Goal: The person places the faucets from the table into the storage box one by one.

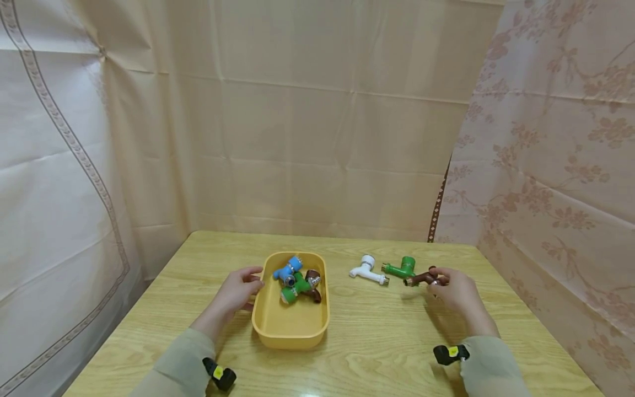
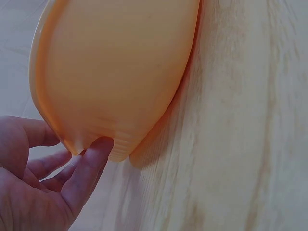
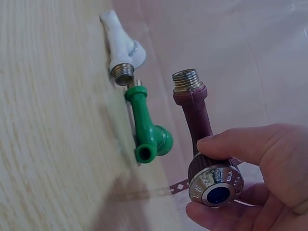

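A brown tap (image 1: 420, 278) with a brass threaded end is in my right hand (image 1: 457, 292), pinched between thumb and fingers around its chrome-ringed head (image 3: 216, 185). The tap appears raised above the table. Beside it lie a green tap (image 1: 401, 268) and a white tap (image 1: 368, 269). My left hand (image 1: 234, 292) holds the left side of a yellow plastic tub (image 1: 290, 334), with thumb and fingers against its wall and rim (image 2: 115, 91). Inside the tub lie a blue tap (image 1: 288, 269), a green tap (image 1: 291, 292) and a brown tap (image 1: 313, 280), partly overlapping.
Everything stands on a light wood-grain table (image 1: 377, 342). A beige cloth (image 1: 317, 127) hangs behind its far edge, a patterned cloth (image 1: 560, 182) on the right and a pale cloth (image 1: 54, 182) on the left. Both wrists carry black camera mounts.
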`<act>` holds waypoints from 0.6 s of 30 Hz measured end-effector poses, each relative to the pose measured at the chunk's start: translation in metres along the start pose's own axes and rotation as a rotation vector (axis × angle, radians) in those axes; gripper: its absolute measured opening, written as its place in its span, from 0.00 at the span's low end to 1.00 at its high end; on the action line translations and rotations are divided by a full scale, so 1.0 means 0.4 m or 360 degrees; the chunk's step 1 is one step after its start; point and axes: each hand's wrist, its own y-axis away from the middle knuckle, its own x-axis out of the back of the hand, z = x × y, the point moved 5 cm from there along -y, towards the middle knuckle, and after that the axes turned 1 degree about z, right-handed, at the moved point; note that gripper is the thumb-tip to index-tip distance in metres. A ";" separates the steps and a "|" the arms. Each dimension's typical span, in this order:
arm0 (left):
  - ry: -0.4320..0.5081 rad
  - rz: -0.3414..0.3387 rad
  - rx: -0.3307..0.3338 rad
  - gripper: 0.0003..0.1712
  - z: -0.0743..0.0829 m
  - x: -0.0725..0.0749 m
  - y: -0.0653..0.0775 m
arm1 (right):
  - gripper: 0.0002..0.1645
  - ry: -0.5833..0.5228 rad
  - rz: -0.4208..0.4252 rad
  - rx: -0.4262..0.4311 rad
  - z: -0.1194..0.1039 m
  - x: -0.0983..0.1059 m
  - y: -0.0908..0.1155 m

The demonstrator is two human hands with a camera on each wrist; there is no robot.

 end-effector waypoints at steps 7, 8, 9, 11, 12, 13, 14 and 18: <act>-0.0001 0.0002 0.0011 0.26 0.001 0.000 0.000 | 0.34 -0.0020 0.0020 0.0016 -0.015 0.018 0.002; -0.0002 0.0002 0.0012 0.26 0.000 0.000 0.000 | 0.33 -0.0018 0.0027 0.0025 -0.019 0.021 0.003; -0.0001 0.0002 0.0011 0.26 0.001 0.000 0.000 | 0.33 -0.0024 0.0031 0.0027 -0.022 0.022 0.005; -0.0001 0.0002 0.0012 0.26 0.001 -0.001 0.001 | 0.33 -0.0021 0.0037 0.0030 -0.026 0.024 0.007; -0.0001 0.0001 0.0011 0.26 0.002 -0.001 0.002 | 0.33 -0.0023 0.0034 0.0029 -0.027 0.024 0.007; 0.0001 0.0000 0.0011 0.27 0.002 -0.001 0.003 | 0.33 -0.0021 0.0030 0.0025 -0.028 0.024 0.006; 0.0002 -0.0001 0.0009 0.27 0.002 -0.001 0.003 | 0.33 -0.0025 0.0025 0.0018 -0.028 0.024 0.006; 0.0006 -0.0003 0.0011 0.27 0.001 -0.002 0.003 | 0.34 -0.0031 0.0006 0.0017 -0.028 0.023 0.005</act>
